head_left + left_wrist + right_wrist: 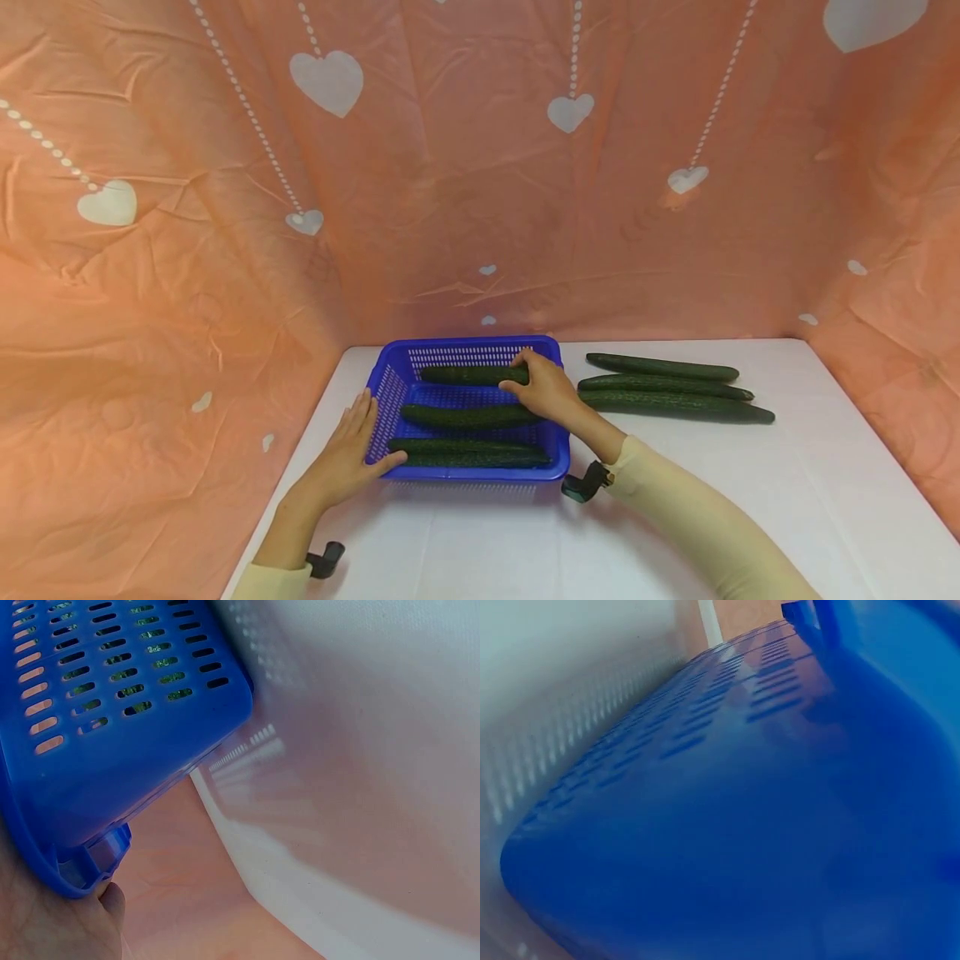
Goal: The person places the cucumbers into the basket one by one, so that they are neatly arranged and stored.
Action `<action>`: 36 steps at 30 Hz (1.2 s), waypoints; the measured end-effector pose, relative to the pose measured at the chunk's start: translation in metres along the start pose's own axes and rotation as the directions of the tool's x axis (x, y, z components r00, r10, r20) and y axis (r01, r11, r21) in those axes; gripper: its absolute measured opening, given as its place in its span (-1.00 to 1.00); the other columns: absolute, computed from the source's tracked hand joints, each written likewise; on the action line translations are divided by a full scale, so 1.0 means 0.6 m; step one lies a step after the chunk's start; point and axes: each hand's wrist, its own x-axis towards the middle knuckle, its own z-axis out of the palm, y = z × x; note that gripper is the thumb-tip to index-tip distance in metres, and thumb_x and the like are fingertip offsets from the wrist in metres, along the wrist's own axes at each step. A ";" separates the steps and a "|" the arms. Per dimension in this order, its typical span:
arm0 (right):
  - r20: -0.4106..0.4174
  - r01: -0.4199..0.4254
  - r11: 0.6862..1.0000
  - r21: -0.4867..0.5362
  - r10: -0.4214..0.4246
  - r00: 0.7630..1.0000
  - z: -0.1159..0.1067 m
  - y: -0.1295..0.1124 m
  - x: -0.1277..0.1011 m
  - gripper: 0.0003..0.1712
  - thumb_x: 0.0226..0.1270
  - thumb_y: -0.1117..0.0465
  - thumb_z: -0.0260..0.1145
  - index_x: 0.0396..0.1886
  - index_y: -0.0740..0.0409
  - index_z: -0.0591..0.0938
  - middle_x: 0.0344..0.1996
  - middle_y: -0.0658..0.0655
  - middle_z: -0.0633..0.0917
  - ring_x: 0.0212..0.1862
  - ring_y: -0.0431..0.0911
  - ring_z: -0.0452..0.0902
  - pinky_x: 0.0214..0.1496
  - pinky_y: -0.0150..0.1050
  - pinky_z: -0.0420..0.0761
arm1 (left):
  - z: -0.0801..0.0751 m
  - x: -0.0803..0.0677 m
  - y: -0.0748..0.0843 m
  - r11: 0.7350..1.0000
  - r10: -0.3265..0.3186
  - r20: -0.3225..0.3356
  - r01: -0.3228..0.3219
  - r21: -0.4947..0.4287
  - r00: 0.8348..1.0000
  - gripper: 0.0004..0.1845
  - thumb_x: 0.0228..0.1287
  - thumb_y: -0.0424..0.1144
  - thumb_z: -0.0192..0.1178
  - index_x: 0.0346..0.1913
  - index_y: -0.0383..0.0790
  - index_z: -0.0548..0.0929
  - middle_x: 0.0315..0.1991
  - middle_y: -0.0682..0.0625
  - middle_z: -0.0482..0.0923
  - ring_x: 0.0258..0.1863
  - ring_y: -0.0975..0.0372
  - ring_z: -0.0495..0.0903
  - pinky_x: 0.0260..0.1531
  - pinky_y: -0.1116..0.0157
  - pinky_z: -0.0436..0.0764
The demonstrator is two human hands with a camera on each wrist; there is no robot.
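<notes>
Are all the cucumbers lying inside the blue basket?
No, three cucumbers lie on the white tabletop, to the right of the blue perforated basket.

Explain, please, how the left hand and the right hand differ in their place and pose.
The left hand touches the left rim of the blue basket, while the right hand is over its right side. The left hand's fingers are extended; the right hand's grip one end of a cucumber. Both come out of pale sleeves.
</notes>
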 end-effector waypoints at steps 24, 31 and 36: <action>0.195 0.033 0.999 0.027 -0.038 0.980 0.024 -0.015 -0.016 -0.71 0.50 0.19 0.46 0.06 0.25 0.68 0.00 0.24 0.78 0.14 0.17 0.69 0.25 0.16 0.65 | 0.008 0.003 -0.009 0.999 0.035 -0.019 -0.036 -0.019 0.999 0.21 0.46 0.30 0.26 0.69 -0.52 -0.10 0.75 -0.34 -0.37 0.73 -0.22 -0.35 0.68 -0.20 -0.22; 0.129 0.129 0.989 0.068 -0.137 0.982 -0.014 -0.010 -0.019 -0.74 0.54 0.23 0.41 0.09 0.27 0.72 0.06 0.22 0.74 0.21 0.17 0.66 0.33 0.15 0.64 | 0.011 0.005 -0.010 0.999 0.034 -0.013 -0.035 -0.020 0.999 0.22 0.46 0.32 0.25 0.69 -0.52 -0.11 0.75 -0.34 -0.38 0.73 -0.20 -0.36 0.70 -0.14 -0.26; 0.037 0.149 0.985 0.082 -0.152 0.988 -0.063 0.014 -0.033 -0.74 0.57 0.22 0.38 0.11 0.27 0.71 0.05 0.23 0.76 0.19 0.21 0.68 0.30 0.21 0.65 | 0.007 0.003 -0.006 0.999 0.032 -0.015 -0.032 -0.019 0.999 0.22 0.46 0.31 0.26 0.68 -0.55 -0.10 0.74 -0.38 -0.36 0.73 -0.22 -0.36 0.69 -0.17 -0.23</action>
